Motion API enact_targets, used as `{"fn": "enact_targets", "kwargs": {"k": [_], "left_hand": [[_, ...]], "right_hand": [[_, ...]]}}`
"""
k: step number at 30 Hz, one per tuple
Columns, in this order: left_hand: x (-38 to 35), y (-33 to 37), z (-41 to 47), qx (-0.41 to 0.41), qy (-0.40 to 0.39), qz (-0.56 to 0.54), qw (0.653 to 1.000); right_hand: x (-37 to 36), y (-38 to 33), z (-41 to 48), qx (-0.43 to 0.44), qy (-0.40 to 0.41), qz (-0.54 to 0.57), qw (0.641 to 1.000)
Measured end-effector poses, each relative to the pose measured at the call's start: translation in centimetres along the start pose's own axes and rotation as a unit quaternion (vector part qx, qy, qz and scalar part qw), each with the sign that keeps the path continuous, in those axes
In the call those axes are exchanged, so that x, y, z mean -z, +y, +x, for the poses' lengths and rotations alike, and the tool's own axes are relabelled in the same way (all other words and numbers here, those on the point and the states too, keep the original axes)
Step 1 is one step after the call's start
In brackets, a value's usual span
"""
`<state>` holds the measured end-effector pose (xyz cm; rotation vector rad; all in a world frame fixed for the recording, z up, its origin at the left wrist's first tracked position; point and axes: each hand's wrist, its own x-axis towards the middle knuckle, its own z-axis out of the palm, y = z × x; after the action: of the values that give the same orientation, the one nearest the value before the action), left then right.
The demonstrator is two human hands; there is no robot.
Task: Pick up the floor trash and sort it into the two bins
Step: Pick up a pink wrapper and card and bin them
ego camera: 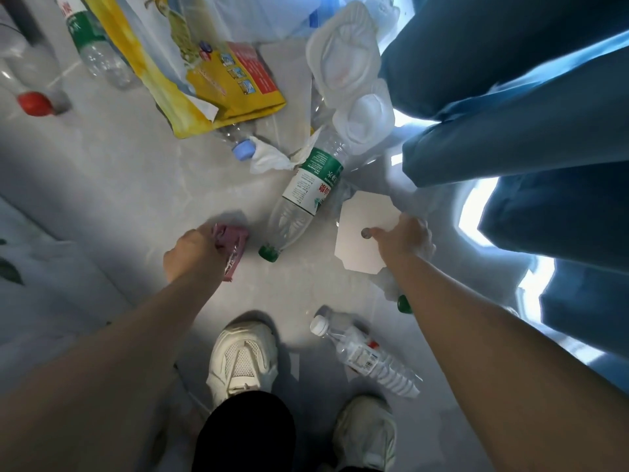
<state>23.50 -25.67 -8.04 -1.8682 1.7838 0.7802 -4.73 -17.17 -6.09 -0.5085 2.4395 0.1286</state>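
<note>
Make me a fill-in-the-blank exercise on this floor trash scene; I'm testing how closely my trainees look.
The purple wrapper is gripped by the ___ hand.
The right hand holds a flat ___ card.
The green-labelled bottle lying between both hands has a ___ cap.
The ribbed bottle beside the shoe has a ___ cap.
Missing: left; white; green; white.

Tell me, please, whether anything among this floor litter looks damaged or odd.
The yellow bag is torn at its lower edge, with white lining showing. The green-labelled bottle just below it lies on its side, cap on.
</note>
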Motion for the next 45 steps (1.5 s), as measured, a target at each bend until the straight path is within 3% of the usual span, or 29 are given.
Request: {"fn": "enact_targets", "kwargs": {"k": [4, 7, 14, 20, 33, 38, 45], "left_hand": [[0.2, -0.1, 0.3, -0.005, -0.018, 0.010, 1.000], [-0.5, 0.1, 0.8, -0.006, -0.028, 0.006, 1.000], [-1.0, -0.8, -0.3, 0.007, -0.046, -0.047, 0.998], [2.7, -1.9, -5.4, 0.022, -0.067, -0.091, 0.993], [20.1, 7.3, -26.3, 0.013, -0.091, -0.296, 0.951], [29.9, 9.8, -37.0, 0.008, -0.090, -0.345, 0.934], [38.8, 11.4, -51.1, -0.079, -0.113, -0.351, 0.926]], "right_hand": [[-0.4, -1.4, 0.5, 0.130, 0.008, -0.054, 0.990], [-1.3, -2.0, 1.2, 0.165, -0.006, -0.048, 0.985], [-2.2, -0.2, -0.1, 0.109, -0.016, -0.016, 0.994], [1.6, 1.3, -4.8, 0.051, -0.051, 0.062, 0.995], [22.1, 4.1, -23.4, -0.014, -0.088, 0.268, 0.959], [34.9, 7.6, -33.6, -0.010, -0.098, 0.343, 0.934], [47.5, 14.7, -46.5, -0.074, -0.030, 0.439, 0.895]]}}
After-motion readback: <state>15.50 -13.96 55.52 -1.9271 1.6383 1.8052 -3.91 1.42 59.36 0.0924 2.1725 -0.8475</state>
